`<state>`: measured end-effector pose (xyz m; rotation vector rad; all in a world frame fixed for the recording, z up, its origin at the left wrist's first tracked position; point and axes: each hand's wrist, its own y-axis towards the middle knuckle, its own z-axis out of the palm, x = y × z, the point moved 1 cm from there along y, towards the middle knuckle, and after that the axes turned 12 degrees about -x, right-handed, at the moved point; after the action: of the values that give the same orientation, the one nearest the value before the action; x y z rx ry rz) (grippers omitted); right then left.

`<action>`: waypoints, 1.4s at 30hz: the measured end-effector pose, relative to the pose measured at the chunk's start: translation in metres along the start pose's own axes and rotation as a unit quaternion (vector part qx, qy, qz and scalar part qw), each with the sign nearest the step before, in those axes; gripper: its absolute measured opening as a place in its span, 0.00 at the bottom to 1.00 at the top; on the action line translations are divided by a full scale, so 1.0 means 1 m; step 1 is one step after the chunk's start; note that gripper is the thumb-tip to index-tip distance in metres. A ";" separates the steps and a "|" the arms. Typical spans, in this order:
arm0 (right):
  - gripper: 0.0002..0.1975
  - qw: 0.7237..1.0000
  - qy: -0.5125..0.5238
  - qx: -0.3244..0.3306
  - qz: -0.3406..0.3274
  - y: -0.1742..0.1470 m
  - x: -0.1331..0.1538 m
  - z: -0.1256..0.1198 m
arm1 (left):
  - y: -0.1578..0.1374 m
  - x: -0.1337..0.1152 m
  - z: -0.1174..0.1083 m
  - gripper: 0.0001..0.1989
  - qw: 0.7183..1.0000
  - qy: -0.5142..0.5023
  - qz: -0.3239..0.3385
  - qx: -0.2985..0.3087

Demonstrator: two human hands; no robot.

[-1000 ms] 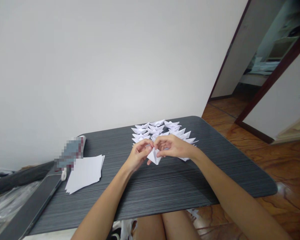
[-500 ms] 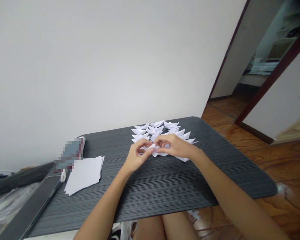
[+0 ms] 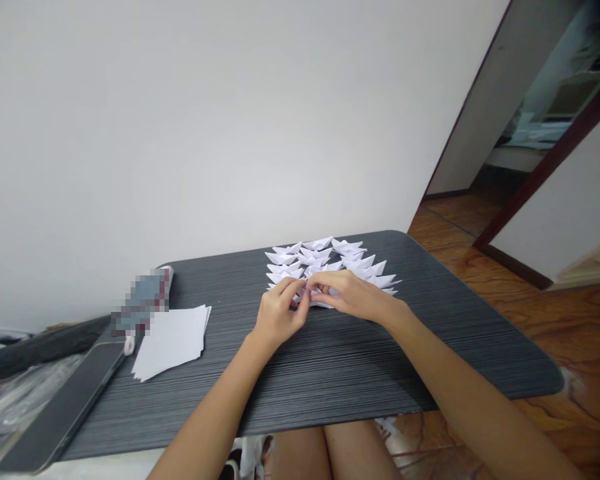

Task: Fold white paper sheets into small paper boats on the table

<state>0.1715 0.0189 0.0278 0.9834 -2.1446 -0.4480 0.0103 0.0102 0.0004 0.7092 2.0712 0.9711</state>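
My left hand (image 3: 283, 312) is closed in a pinch, thumb against fingertips, at the near side of a group of white paper boats (image 3: 286, 259). Opposite it, my right hand (image 3: 350, 291) also pinches, its fingertips almost meeting those of the left. Between them is a small folded paper boat (image 3: 322, 305), mostly covered by the fingers. Several more boats stand in rows behind and to the right of the hands, some partly hidden by the right hand.
A stack of white paper sheets (image 3: 173, 343) lies on the left of the dark table (image 3: 330, 387). Beside it are a blurred-out item (image 3: 143, 300) and a long dark flat object (image 3: 65, 410). A white wall (image 3: 205, 133) rises behind; a doorway opens at right.
The left hand has turned, and its thumb has swung upward toward the right fingertips. Less of the held paper boat shows. The whole view has shifted slightly.
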 end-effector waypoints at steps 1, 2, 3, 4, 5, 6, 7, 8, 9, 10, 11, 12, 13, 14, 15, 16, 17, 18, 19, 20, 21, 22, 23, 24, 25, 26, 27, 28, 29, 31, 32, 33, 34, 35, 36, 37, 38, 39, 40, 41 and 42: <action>0.06 1.000 -0.002 0.000 -0.001 0.000 0.000 0.000 | 0.000 0.000 0.000 0.08 1.000 -0.005 -0.001 -0.003; 0.06 1.000 -0.004 -0.001 -0.002 0.000 0.000 0.001 | 0.000 0.000 0.001 0.08 1.000 -0.010 -0.003 -0.006; 0.06 1.000 -0.007 -0.001 -0.003 0.000 0.000 0.002 | 0.000 -0.001 0.001 0.08 1.000 -0.014 -0.005 -0.007; 0.05 1.000 -0.009 -0.001 -0.004 -0.001 0.000 0.002 | 0.000 -0.001 0.001 0.08 1.000 -0.016 -0.007 -0.009; 0.05 1.000 -0.012 -0.001 -0.004 -0.001 0.000 0.003 | -0.001 -0.001 0.002 0.08 1.000 -0.015 -0.008 -0.009; 0.04 1.000 -0.015 0.000 -0.004 -0.001 0.000 0.003 | -0.001 -0.002 0.002 0.08 1.000 -0.012 -0.008 -0.011; 0.04 1.000 -0.018 0.001 -0.004 0.000 0.000 0.003 | -0.001 -0.002 0.002 0.09 1.000 -0.006 -0.007 -0.011; 0.04 1.000 -0.021 0.002 -0.005 0.000 0.000 0.003 | -0.002 -0.002 0.002 0.09 1.000 0.002 -0.004 -0.011; 0.04 1.000 -0.022 0.003 -0.005 0.000 0.000 0.003 | -0.002 -0.003 0.001 0.09 1.000 0.011 0.000 -0.010; 0.04 1.000 -0.022 0.004 -0.004 0.000 0.000 0.003 | -0.002 -0.003 0.001 0.09 1.000 0.020 0.004 -0.007; 0.04 1.000 -0.020 0.005 -0.003 0.001 0.001 0.003 | -0.002 -0.003 0.001 0.09 1.000 0.028 0.008 -0.004; 0.04 1.000 -0.018 0.005 -0.001 0.001 0.001 0.003 | -0.002 -0.003 0.000 0.08 0.999 0.036 0.011 -0.001; 0.04 1.000 -0.015 0.005 0.002 0.001 0.001 0.003 | -0.002 -0.002 0.000 0.08 0.999 0.043 0.014 0.002; 0.04 1.000 -0.012 0.005 0.005 0.001 0.000 0.003 | -0.002 -0.002 0.000 0.08 0.999 0.049 0.017 0.005; 0.04 1.000 -0.010 0.005 0.007 0.000 0.000 0.004 | -0.002 -0.002 0.000 0.08 0.998 0.055 0.020 0.009; 0.04 1.000 -0.008 0.005 0.009 0.000 0.000 0.004 | -0.002 -0.002 0.000 0.08 0.998 0.061 0.023 0.011; 0.04 1.000 -0.006 0.006 0.010 0.000 0.000 0.004 | -0.002 -0.002 0.000 0.08 0.997 0.070 0.027 0.012; 0.04 1.000 -0.004 0.006 0.010 0.000 0.000 0.004 | -0.002 -0.002 0.000 0.08 0.996 0.082 0.031 0.011; 0.03 1.000 -0.002 0.007 0.010 0.000 0.000 0.004 | -0.002 -0.002 0.000 0.08 0.994 0.098 0.035 0.008; 0.03 1.000 -0.001 0.007 0.010 0.000 0.000 0.004 | -0.002 -0.003 0.000 0.07 0.992 0.117 0.041 0.004; 0.03 1.000 0.001 0.007 0.009 0.000 0.000 0.004 | -0.002 -0.004 0.001 0.07 0.990 0.136 0.047 0.001; 0.03 1.000 0.002 0.007 0.009 0.000 0.000 0.004 | -0.002 -0.004 0.001 0.08 0.987 0.153 0.053 0.000; 0.03 1.000 0.002 0.007 0.008 0.001 0.000 0.004 | -0.002 -0.005 0.001 0.08 0.984 0.168 0.060 0.000; 0.03 1.000 0.004 0.006 0.008 0.001 0.000 0.004 | -0.002 -0.005 0.000 0.08 0.982 0.179 0.067 0.001; 0.02 1.000 0.005 0.006 0.009 0.001 0.000 0.004 | -0.002 -0.006 0.000 0.08 0.979 0.188 0.075 0.002; 0.02 1.000 0.007 0.006 0.010 0.001 0.000 0.004 | -0.001 -0.006 0.000 0.08 0.977 0.195 0.084 0.003; 0.02 1.000 0.007 0.006 0.012 0.001 -0.001 0.004 | -0.001 -0.006 -0.001 0.08 0.975 0.201 0.091 0.002; 0.02 1.000 0.007 0.008 0.014 0.001 -0.001 0.004 | -0.001 -0.006 -0.001 0.08 0.974 0.204 0.099 0.001; 0.02 1.000 0.009 0.009 0.016 0.001 -0.002 0.005 | 0.000 -0.006 -0.001 0.08 0.973 0.205 0.104 -0.001; 0.03 1.000 0.015 0.011 0.021 0.001 -0.002 0.005 | 0.000 -0.006 -0.002 0.07 0.973 0.203 0.109 -0.006; 0.03 0.999 0.020 0.012 0.023 0.001 -0.003 0.005 | 0.000 -0.006 -0.002 0.07 0.973 0.203 0.111 -0.008; 0.03 0.999 0.024 0.012 0.025 0.001 -0.003 0.006 | 0.001 -0.006 -0.001 0.07 0.972 0.204 0.112 -0.010; 0.03 0.999 0.029 0.012 0.027 0.001 -0.004 0.006 | 0.001 -0.006 -0.001 0.07 0.972 0.208 0.112 -0.012; 0.03 0.999 0.033 0.010 0.030 0.001 -0.004 0.006 | 0.001 -0.006 -0.001 0.07 0.971 0.212 0.110 -0.016; 0.03 0.999 0.037 0.008 0.033 0.001 -0.005 0.006 | 0.000 -0.006 0.000 0.07 0.971 0.213 0.106 -0.019; 0.03 0.999 0.040 0.004 0.036 0.001 -0.005 0.006 | 0.000 -0.006 0.000 0.07 0.973 0.209 0.099 -0.023; 0.03 0.998 0.044 0.001 0.040 0.001 -0.006 0.007 | 0.000 -0.005 0.001 0.07 0.976 0.199 0.088 -0.027; 0.03 0.998 0.048 -0.003 0.043 0.001 -0.006 0.007 | 0.000 -0.005 0.001 0.07 0.980 0.182 0.074 -0.032; 0.03 0.998 0.051 -0.005 0.045 0.001 -0.006 0.007 | -0.001 -0.004 0.002 0.07 0.985 0.159 0.056 -0.038; 0.03 0.997 0.055 -0.008 0.047 0.001 -0.006 0.007 | -0.001 -0.003 0.002 0.07 0.990 0.133 0.035 -0.044; 0.04 0.997 0.058 -0.011 0.048 0.001 -0.006 0.007 | 0.000 -0.002 0.002 0.07 0.993 0.107 0.012 -0.053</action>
<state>0.1688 0.0241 0.0212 0.8684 -2.0685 -0.3576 0.0135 0.0091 -0.0001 0.5981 2.1786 1.2064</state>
